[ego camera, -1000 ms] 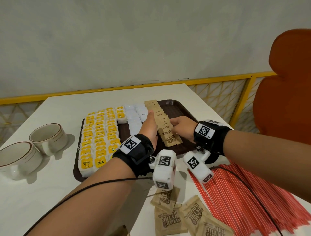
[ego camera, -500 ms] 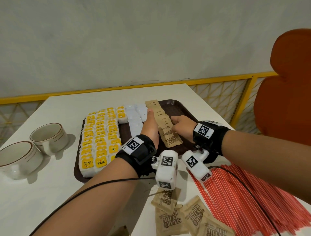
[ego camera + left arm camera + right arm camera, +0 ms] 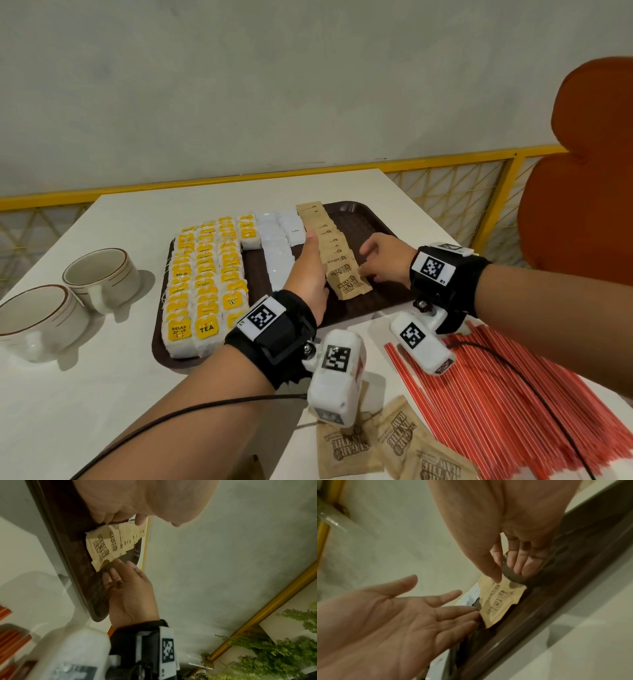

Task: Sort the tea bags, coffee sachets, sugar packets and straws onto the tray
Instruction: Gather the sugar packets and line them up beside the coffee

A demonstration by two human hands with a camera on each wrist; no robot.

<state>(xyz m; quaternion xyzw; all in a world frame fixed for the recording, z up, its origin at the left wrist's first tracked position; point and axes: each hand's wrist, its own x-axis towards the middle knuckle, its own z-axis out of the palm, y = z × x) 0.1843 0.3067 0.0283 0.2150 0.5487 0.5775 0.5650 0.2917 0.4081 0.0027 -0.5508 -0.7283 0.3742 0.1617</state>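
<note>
Your tray (image 3: 359, 219) already carries rows of yellow tea bags (image 3: 205, 274), white coffee sachets (image 3: 277, 246) and a brown sugar packet row (image 3: 334, 250); the straws (image 3: 513, 404) and a few loose sugar packets (image 3: 394, 445) still lie on the table. Your left hand (image 3: 308, 270), fingers straight together, sits edge-on against the row's left side; your right hand (image 3: 383, 260) touches its right edge with loosely curled fingers, thumb tip on the nearest packet
</note>
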